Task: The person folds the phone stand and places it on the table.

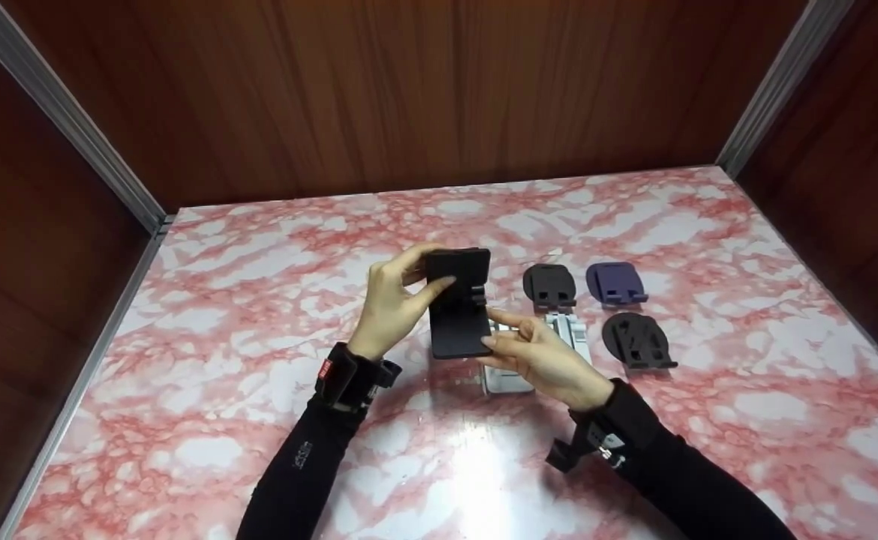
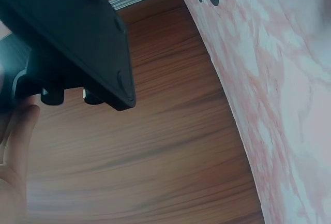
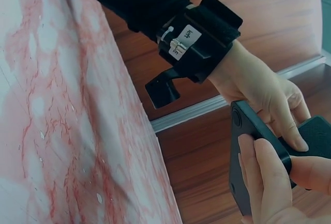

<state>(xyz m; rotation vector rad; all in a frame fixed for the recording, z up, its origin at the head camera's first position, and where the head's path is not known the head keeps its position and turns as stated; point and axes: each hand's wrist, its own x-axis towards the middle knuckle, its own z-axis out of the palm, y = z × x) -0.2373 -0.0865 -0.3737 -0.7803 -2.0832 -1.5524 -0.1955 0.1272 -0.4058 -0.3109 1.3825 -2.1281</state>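
Observation:
Both hands hold a black folding phone stand point(image 1: 460, 326) above the table, near its middle. My left hand point(image 1: 392, 304) pinches the upper plate, thumb across its face and fingers behind. The right hand point(image 1: 540, 356) pinches the lower right corner of the other plate between thumb and fingers. In the right wrist view, the base plate point(image 3: 237, 159) shows round pads at its corners, with the right fingers point(image 3: 271, 175) over it. The left wrist view shows the plates of the stand point(image 2: 67, 38) angled apart at a hinge.
Behind the right hand lie a white stand point(image 1: 510, 381) and a pale stand point(image 1: 570, 330). Further right are a dark grey stand point(image 1: 550, 285), a purple stand point(image 1: 617, 281) and a black stand point(image 1: 638, 341). Wooden panels point(image 1: 439, 97) enclose the red-and-white marbled table point(image 1: 221, 322).

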